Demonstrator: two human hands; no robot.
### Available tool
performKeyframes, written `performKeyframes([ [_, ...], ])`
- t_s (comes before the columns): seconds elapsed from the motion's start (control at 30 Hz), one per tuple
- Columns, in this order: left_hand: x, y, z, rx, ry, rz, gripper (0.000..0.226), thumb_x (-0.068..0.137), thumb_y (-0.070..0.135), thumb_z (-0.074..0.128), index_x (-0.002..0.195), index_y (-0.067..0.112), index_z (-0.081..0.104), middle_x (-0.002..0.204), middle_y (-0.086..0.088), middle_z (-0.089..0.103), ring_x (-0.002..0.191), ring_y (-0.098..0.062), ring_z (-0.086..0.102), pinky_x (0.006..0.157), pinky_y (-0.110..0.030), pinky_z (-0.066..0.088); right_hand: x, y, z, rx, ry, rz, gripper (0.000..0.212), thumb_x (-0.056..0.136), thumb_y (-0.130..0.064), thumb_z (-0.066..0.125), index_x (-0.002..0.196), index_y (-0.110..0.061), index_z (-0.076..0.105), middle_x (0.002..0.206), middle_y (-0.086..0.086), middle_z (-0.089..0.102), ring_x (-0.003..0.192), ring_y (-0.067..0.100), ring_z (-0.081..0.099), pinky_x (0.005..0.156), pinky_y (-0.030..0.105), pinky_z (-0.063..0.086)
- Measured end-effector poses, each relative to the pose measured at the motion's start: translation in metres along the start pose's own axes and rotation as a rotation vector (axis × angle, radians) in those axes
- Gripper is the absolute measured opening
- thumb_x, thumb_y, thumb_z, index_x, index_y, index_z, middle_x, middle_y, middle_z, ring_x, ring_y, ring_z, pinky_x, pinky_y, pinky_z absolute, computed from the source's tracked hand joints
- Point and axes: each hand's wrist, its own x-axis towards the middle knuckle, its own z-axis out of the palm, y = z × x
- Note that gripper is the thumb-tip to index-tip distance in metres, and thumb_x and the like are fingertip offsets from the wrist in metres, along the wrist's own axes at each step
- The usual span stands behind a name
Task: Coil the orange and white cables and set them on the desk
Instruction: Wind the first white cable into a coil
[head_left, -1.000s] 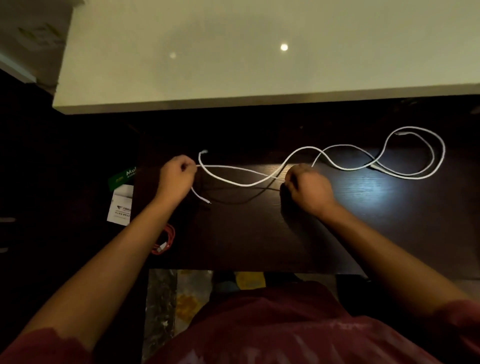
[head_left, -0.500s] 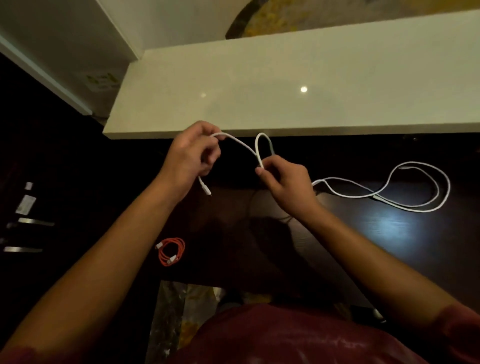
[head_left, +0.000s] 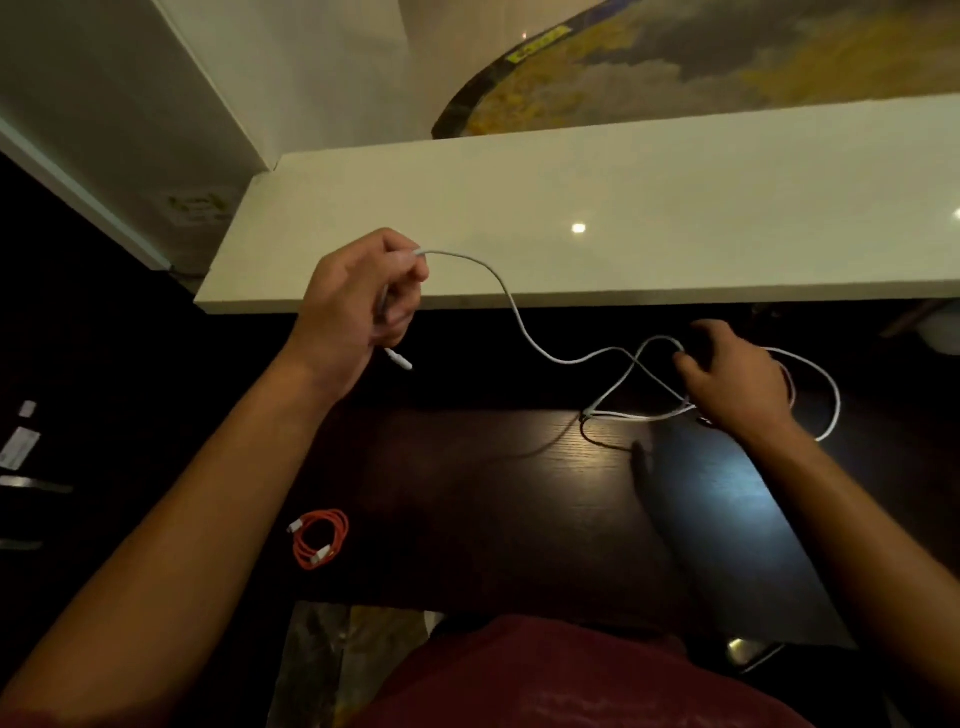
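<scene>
My left hand (head_left: 358, 301) is raised above the dark desk (head_left: 493, 493) and closed on one end of the white cable (head_left: 519, 317); its plug hangs below my fist. The cable sags to the right and crosses itself in loose loops on the desk. My right hand (head_left: 732, 379) sits over those loops with its fingers curled around a bend of the cable. The orange cable (head_left: 318, 538) lies coiled near the desk's front left edge, apart from both hands.
A pale shelf (head_left: 623, 218) runs across behind the desk, just past my left hand. White tags (head_left: 18, 447) lie in the dark area at far left. A shiny object (head_left: 748, 652) shows at the desk's front right corner.
My right hand let go near the left hand and moved right and down onto the loose loops. My left hand kept its end raised. The camera tilted upward.
</scene>
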Motion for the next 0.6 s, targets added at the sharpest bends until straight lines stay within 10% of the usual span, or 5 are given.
performKeyframes([
  [0.2,0.001,0.019,0.026,0.203,-0.121,0.118,0.017,0.100,0.006,0.054,0.084,0.009,0.060,0.053,0.006,0.044,0.047,-0.011,0.033,0.045,-0.021,0.029,-0.022,-0.058,-0.033,0.493,-0.121,-0.242,0.051,0.092,-0.035,0.073,0.140,-0.029,0.058,0.122,0.001,0.068,0.112,0.018,0.066,0.093,0.025,0.050],
  [0.33,-0.001,0.025,0.028,0.236,-0.210,0.164,0.017,0.103,0.010,0.053,0.089,0.009,0.063,0.054,0.004,0.046,0.048,-0.011,0.037,0.048,-0.020,0.034,-0.052,-0.116,-0.050,0.782,-0.298,-0.493,0.048,0.092,-0.041,0.068,0.138,-0.032,0.058,0.132,-0.007,0.068,0.127,0.009,0.061,0.106,0.035,0.049],
  [0.5,-0.001,0.025,0.012,0.164,-0.189,0.179,0.020,0.106,0.016,0.047,0.092,0.009,0.059,0.052,0.001,0.046,0.044,-0.011,0.036,0.044,-0.021,0.030,-0.070,-0.144,-0.042,0.887,-0.266,-0.471,0.024,0.104,-0.021,0.058,0.095,-0.004,0.071,0.061,0.004,0.059,0.054,0.013,0.057,0.057,0.026,0.044],
  [0.6,0.003,0.025,-0.003,0.046,-0.131,0.160,0.021,0.107,0.018,0.044,0.090,0.013,0.057,0.050,0.002,0.047,0.041,-0.011,0.032,0.042,-0.022,0.026,-0.073,-0.133,-0.029,0.814,-0.133,-0.370,0.031,0.100,-0.031,0.062,0.074,-0.015,0.069,0.055,0.001,0.044,0.051,0.010,0.041,0.052,0.026,0.032],
])
